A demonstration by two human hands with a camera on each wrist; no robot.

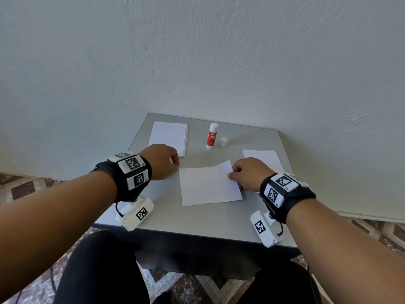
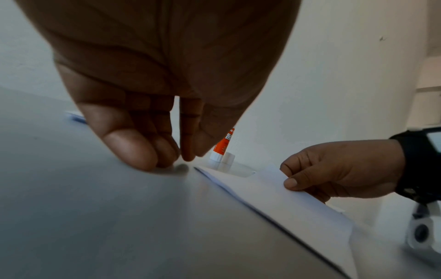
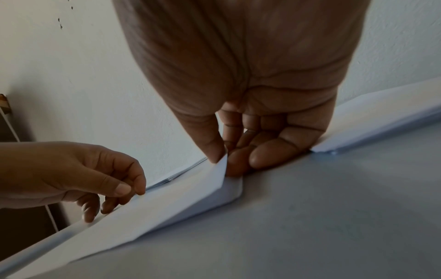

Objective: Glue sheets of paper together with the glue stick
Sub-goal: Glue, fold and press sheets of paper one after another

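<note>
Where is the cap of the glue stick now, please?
In the head view the cap stands on the table just right of the upright glue stick, beyond the sheet of paper.
</note>
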